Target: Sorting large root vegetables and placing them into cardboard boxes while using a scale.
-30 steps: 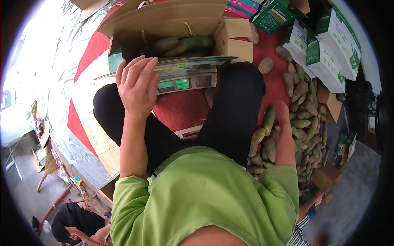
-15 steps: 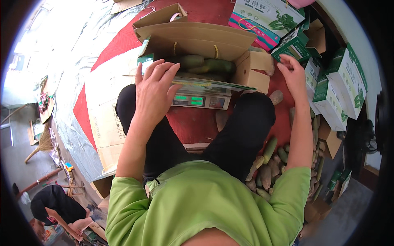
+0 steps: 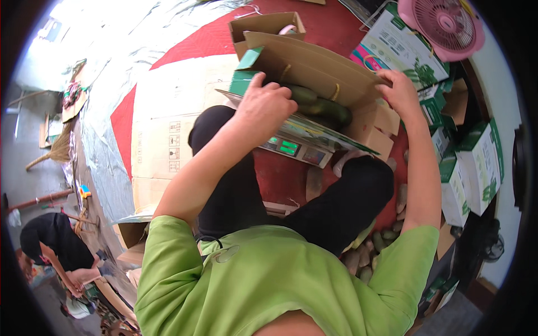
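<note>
An open cardboard carton (image 3: 358, 84) with yellow cord loops stands in front of me, its flaps up. Long dark-green radishes (image 3: 330, 112) lie inside it. Under the carton is a weighing scale (image 3: 297, 150) with lit green displays. My left hand (image 3: 266, 109) is at the carton's near left side, fingers bent over the near wall beside the green end flap (image 3: 241, 82). At the far right corner, my right hand (image 3: 397, 92) has its thumb and fingers closed at the edge of the tall back panel. The left fingertips are partly hidden.
A smaller open carton (image 3: 266, 25) stands behind. White-and-green boxes (image 3: 482, 168) and a pink fan (image 3: 445, 25) are at right. More radishes (image 3: 364, 255) lie by my right knee. Flattened cardboard (image 3: 154, 123) is at left; another person (image 3: 59, 243) bends over at lower left.
My view has turned, so the carton appears farther right and tilted. My left hand has curled at the near wall, and my right hand has come onto the back panel's corner.
</note>
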A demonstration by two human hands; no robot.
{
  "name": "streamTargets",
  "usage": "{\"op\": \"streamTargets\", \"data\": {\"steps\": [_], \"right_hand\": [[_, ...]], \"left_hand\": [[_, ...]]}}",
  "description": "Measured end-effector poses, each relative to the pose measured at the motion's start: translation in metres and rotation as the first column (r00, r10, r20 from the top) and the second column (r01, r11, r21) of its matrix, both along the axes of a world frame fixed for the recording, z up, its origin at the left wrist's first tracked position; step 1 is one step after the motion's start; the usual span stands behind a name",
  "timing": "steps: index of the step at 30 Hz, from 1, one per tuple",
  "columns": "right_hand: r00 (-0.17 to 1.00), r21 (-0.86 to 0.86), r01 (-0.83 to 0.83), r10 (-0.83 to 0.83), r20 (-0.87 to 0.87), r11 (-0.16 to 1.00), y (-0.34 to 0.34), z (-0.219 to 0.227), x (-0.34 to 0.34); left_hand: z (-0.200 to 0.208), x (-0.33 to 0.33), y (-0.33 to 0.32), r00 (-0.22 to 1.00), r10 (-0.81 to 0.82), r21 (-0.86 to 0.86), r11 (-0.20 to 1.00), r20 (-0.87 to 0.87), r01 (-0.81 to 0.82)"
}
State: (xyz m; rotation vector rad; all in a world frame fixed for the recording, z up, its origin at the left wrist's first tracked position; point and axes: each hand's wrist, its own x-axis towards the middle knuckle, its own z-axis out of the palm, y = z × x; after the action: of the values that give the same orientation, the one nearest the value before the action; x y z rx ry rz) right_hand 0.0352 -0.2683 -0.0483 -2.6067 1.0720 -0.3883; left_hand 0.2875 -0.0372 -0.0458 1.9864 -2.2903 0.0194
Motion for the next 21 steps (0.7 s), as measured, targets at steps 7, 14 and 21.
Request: {"op": "streamTargets", "data": {"steps": [7,14,21], "right_hand": [[0.995,-0.031,-0.078,0.076,-0.072,0.996,-0.010,-0.014,0.018],[0.992,0.020,-0.069,0.071,-0.106,0.997,0.001,0.017,0.055],[0.974,-0.037,-0.178,0.170,-0.151,0.983,0.010,0.067,0.141]], "left_hand": [[-0.007,0.003,-0.004,0.992,-0.124,-0.046,0.991,0.035,0.125],[-0.004,0.031,-0.001,0.990,-0.141,-0.103,0.984,0.015,0.142],[0.001,0.103,0.027,0.987,0.003,-0.218,0.975,-0.159,-0.038]]}}
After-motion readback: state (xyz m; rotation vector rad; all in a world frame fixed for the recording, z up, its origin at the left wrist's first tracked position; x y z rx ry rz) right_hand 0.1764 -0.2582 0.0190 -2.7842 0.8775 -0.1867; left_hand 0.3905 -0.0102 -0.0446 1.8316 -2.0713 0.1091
